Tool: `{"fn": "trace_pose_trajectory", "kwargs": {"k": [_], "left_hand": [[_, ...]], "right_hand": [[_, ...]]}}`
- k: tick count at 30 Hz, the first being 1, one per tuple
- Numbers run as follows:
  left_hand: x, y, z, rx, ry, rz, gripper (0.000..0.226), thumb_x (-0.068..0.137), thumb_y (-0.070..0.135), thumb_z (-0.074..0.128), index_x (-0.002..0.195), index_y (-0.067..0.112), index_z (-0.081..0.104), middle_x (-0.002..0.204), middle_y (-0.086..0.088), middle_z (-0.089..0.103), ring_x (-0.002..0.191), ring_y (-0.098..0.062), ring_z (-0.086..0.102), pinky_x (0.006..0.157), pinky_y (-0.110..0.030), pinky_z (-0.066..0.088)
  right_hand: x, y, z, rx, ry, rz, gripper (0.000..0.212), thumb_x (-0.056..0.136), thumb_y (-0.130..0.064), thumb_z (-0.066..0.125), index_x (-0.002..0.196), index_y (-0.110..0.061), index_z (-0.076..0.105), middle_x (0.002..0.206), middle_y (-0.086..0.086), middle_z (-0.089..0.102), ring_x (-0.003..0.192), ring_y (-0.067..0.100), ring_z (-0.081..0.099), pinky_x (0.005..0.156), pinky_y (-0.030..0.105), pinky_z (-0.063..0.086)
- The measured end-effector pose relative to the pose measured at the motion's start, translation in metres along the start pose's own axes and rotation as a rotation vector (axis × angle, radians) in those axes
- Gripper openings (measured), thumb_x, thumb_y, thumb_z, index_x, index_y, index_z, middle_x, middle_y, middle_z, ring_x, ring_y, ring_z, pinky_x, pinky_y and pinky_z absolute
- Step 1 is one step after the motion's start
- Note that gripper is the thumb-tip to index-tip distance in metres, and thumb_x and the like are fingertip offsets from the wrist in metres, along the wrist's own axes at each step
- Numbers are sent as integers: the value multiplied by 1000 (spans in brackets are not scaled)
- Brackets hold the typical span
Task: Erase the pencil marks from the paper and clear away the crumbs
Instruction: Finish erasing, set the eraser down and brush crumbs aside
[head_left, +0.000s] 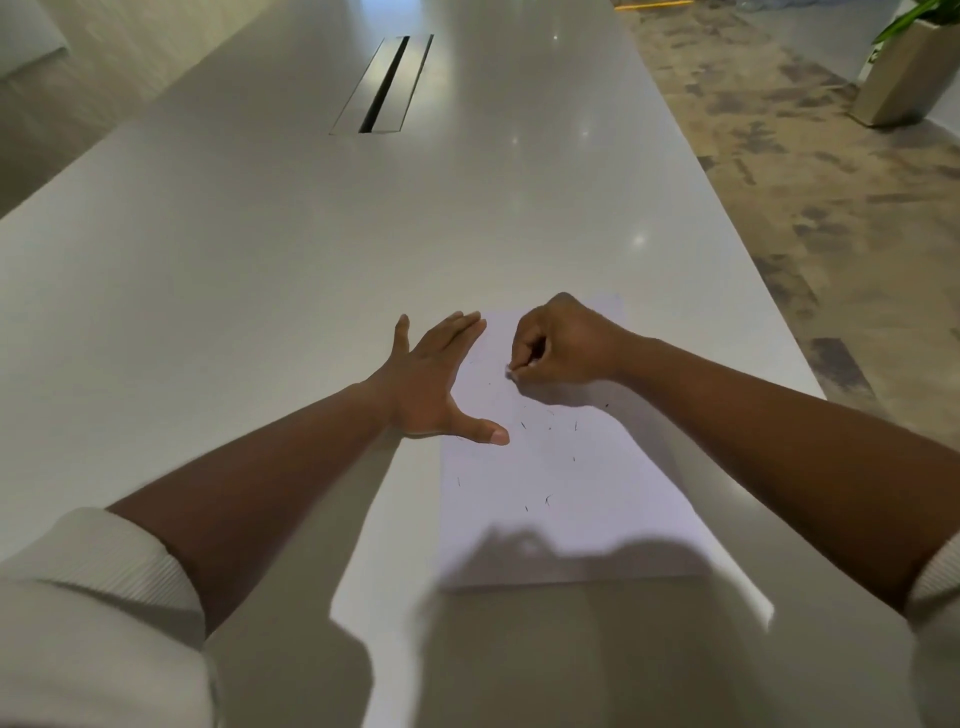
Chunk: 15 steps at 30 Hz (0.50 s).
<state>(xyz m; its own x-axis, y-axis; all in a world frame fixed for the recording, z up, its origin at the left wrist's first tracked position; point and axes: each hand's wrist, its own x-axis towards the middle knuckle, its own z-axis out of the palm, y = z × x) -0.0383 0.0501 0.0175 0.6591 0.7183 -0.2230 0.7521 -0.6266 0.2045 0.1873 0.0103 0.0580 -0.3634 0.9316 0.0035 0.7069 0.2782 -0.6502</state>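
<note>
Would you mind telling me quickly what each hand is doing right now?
Left hand: open, fingers straight, resting flat across the left edge of the paper.
Right hand: closed, pinching a small whitish eraser against the paper.

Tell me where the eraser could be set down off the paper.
Bare table lies left of the left hand, and beyond the paper up to the cable slot. The paper itself is crowded: crumbs, both hands, the right hand pinching the eraser.
</note>
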Motion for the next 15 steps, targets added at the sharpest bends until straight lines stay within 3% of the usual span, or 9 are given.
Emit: {"fn": "trace_pose_trajectory", "kwargs": {"k": [3, 5, 11, 13, 15], "left_hand": [[0, 1, 0, -1, 3, -3, 153, 46, 110, 40, 163, 25, -12, 171, 12, -14, 151, 2, -25, 120, -60, -18], [0, 1, -1, 5, 8, -2, 153, 46, 110, 40, 163, 25, -12, 171, 11, -14, 151, 2, -25, 120, -60, -19], [0, 1, 0, -3, 4, -8, 151, 49, 108, 43, 163, 25, -14, 171, 11, -14, 151, 2, -25, 120, -61, -19], [1, 0, 0, 5, 3, -11, 152, 48, 109, 42, 163, 26, -13, 171, 12, -15, 151, 2, -25, 120, -61, -18], [2, 1, 0, 0, 7, -10, 153, 47, 110, 41, 163, 26, -13, 170, 13, -15, 151, 1, -24, 120, -60, -18]], "right_hand": [[-15, -15, 5, -49, -226, -62, 8, 75, -16, 79, 68, -15, 76, 74, -6, 73, 68, 5, 66, 62, 12, 45], [-18, -18, 7, -93, -289, -99, 8, 75, -17, 78, 69, -13, 76, 73, -4, 73, 66, 7, 65, 60, 14, 46], [-4, -2, -4, -10, -39, 4, 13, 74, -13, 79, 62, -15, 74, 70, -6, 71, 65, 5, 66, 60, 22, 47], [-15, -8, -3, 6, -181, 2, 15, 72, -18, 79, 60, -22, 72, 73, -5, 73, 70, 7, 68, 64, 25, 52], [-28, -19, 0, -14, -356, -28, 15, 73, -21, 81, 62, -26, 72, 75, -7, 74, 71, 6, 68, 66, 20, 52]]}}
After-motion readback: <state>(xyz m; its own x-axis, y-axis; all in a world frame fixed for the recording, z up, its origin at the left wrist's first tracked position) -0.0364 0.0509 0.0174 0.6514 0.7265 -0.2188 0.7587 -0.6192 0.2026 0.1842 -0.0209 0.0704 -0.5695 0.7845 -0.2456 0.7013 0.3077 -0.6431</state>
